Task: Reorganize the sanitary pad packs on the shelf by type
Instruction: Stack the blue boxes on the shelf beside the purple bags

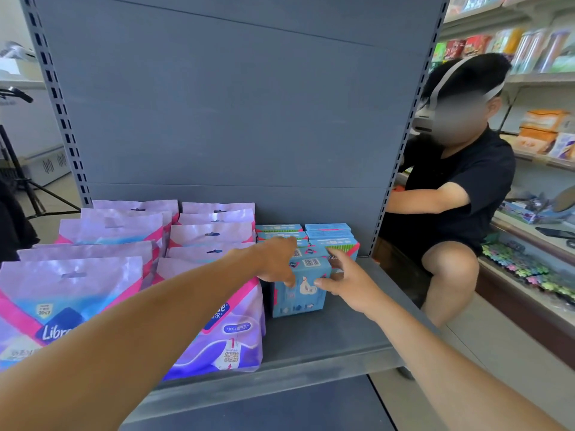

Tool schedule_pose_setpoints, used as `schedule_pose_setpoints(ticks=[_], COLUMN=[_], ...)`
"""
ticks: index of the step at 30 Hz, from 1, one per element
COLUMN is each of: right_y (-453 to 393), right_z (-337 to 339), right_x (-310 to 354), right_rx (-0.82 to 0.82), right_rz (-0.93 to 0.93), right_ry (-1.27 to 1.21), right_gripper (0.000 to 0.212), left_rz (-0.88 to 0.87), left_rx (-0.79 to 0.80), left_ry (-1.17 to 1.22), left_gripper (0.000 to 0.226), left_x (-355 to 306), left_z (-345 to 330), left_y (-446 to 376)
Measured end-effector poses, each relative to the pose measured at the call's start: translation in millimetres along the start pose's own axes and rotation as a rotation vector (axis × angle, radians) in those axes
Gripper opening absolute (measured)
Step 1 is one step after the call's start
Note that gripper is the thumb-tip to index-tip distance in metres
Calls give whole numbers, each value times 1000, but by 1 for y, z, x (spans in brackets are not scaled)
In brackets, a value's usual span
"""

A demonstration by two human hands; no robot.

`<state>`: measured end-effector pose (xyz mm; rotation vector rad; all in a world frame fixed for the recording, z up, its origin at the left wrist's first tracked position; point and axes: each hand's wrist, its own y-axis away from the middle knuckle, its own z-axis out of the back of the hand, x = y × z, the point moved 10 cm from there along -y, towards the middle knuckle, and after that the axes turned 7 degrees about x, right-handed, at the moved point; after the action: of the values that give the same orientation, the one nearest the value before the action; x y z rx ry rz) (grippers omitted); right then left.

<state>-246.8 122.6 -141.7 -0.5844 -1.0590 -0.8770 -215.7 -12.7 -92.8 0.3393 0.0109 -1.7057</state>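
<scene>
Two rows of purple and pink pad bags (214, 234) stand on the left half of the grey shelf (336, 337). To their right stand two rows of small blue pad boxes (329, 233). The front blue box (300, 301) stands upright at the head of the left blue row. My left hand (277, 262) grips its top left corner from above. My right hand (345, 281) holds its right side, thumb on the front face and fingers behind it.
A person in a black shirt (460, 181) sits to the right of the shelf unit, beside other shelves of goods (541, 135). A tripod (21, 181) stands on the floor at the left. The grey back panel (233, 104) rises behind the packs.
</scene>
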Motion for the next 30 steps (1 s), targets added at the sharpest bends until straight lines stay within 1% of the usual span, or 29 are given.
schedule_pose_setpoints(ticks=[2,3,6,7,9,10,13,14,15,17,19,20,23,25,30], right_y=[4,7,13,14,15,15,13,13,10,5,0,-2,-7,-11,-14], right_z=[2,4,9,11,15,17,22,22,23,22,21,18,4,-4,-8], right_x=[-6,-10,-18,-19,-13,-9,7,13,16,18,16,14,7,9,26], right_rx=[20,24,30,32,17,10,13,15,16,13,4,-1,-1,-16,-8], right_rz=[-41,-63,-105,-105,-78,-63,-17,-7,-2,-2,-7,-11,-21,4,28], right_ry=[-35,-62,-169,-202,-278,-319,-344,-322,-293,-234,-118,-48,70,122,466], right_gripper=[52,53,64,65,61,59,57,57,58,60,65,67,68,66,71], left_rz=[-7,-8,-17,-21,-34,-43,-97,-113,-118,-90,-29,-10,24,31,11], left_rx=[-51,-72,-69,-58,-56,-56,-17,-21,-52,-128,-142,-129,-78,-95,-104], left_ry=[81,144,380,431,409,355,196,175,153,71,-69,-132,-292,-365,-386], left_gripper=[66,65,57,55,58,67,113,119,117,98,79,74,70,68,66], left_x=[2,4,9,11,10,9,3,1,3,7,11,12,16,18,16], left_z=[9,13,13,12,14,15,13,13,15,23,25,23,9,5,2], left_y=[3,5,7,7,10,11,12,11,10,7,6,5,4,4,3])
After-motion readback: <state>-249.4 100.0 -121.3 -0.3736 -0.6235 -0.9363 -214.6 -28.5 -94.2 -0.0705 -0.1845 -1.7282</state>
